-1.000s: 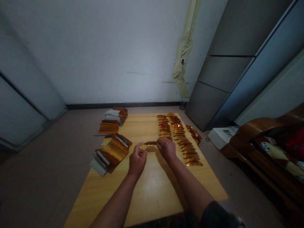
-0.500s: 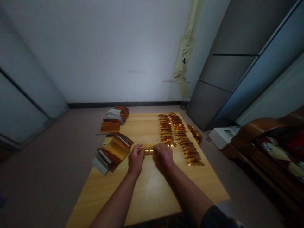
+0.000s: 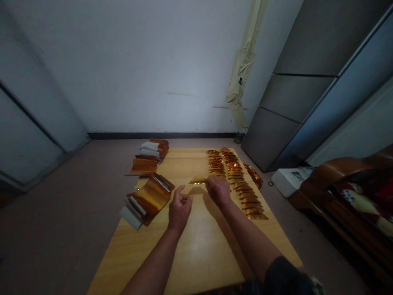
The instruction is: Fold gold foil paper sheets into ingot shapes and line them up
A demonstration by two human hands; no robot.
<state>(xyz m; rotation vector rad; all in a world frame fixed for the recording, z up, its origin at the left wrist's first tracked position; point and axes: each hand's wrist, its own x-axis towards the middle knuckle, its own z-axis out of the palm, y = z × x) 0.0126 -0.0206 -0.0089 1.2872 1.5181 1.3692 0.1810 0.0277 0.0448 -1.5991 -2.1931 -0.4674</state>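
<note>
A folded gold foil paper piece (image 3: 198, 180), pointed at its left end, is held by its right end in my right hand (image 3: 218, 191), above the middle of the table. My left hand (image 3: 180, 208) is apart from it, fingers loosely spread with nothing visible in them. Left of that hand lies a stack of gold foil paper sheets (image 3: 152, 194), fanned and curled, with pale backs showing. Just beyond my right hand, folded gold pieces (image 3: 216, 164) stand in a row, overlapping. A second, longer row of folded pieces (image 3: 245, 192) runs along the right side.
The wooden table (image 3: 196, 250) stands near a white wall. More foil sheets (image 3: 153, 148) lie at its far left corner. On the floor to the right are a pile of gold pieces (image 3: 254, 175), a white box (image 3: 285, 181) and a wooden sofa (image 3: 344, 174). A grey refrigerator (image 3: 285, 98) stands behind.
My left hand has let go of the folded foil piece and opened. My right hand has carried the piece away from me and slightly right, towards the rows.
</note>
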